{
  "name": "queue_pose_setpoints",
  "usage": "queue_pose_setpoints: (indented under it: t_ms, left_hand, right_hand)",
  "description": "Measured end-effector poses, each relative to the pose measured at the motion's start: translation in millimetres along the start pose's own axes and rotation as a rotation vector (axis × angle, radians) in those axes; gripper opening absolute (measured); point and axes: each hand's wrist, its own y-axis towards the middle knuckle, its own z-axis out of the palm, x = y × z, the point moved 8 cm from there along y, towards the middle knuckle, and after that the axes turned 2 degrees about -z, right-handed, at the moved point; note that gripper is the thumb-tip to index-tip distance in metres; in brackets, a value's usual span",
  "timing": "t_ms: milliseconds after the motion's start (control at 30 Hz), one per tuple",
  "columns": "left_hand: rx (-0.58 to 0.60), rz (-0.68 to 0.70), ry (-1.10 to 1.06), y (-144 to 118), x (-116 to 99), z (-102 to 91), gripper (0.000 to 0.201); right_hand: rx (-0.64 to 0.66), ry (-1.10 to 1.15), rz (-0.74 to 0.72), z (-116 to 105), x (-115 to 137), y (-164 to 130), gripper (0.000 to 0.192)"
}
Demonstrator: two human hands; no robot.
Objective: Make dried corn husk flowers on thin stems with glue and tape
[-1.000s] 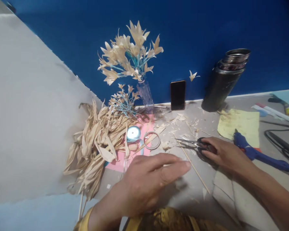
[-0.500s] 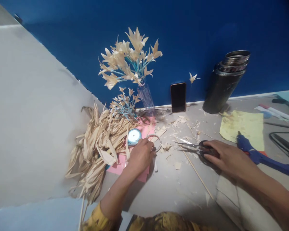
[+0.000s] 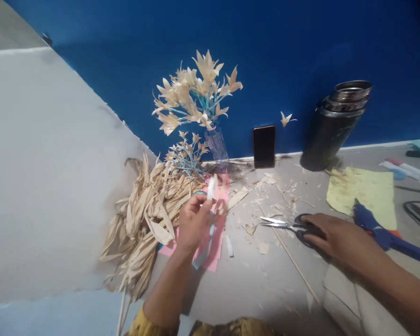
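Observation:
My left hand is raised a little above the pink paper and holds a light blue ribbon spool on edge, with a strip of ribbon hanging down from it. A heap of dried corn husks lies just left of that hand. My right hand rests on the black handles of a pair of scissors lying on the grey table, blades pointing left. A thin wooden skewer lies beside the scissors.
A vase of husk flowers and a smaller bunch stand by the blue wall, with a phone and a steel flask. A blue glue gun and yellow cloth lie to the right. Husk scraps litter the table.
My left hand reached to the ribbon spool by the pink paper, picked it up and lifted it with ribbon trailing. My right hand stayed on the scissors.

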Motion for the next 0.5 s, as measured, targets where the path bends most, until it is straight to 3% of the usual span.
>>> queue_pose_setpoints:
  t_ms: [67, 167, 333, 500]
  left_hand:
    - [0.049, -0.140, -0.298, -3, -1, 6.5, 0.033]
    - [0.167, -0.239, -0.484, -12, -3, 24.6, 0.039]
    - [0.290, -0.305, -0.475, -27, 2, 51.5, 0.039]
    - [0.391, -0.312, -0.458, -33, -2, 79.3, 0.035]
  right_hand:
    - [-0.005, 0.000, -0.023, 2, 1, -1, 0.025]
    - [0.000, -0.014, -0.041, 5, 4, -2, 0.026]
    - [-0.038, -0.092, -0.039, -3, 11, -4, 0.028]
    - [-0.043, -0.185, -0.031, -13, 21, -2, 0.014]
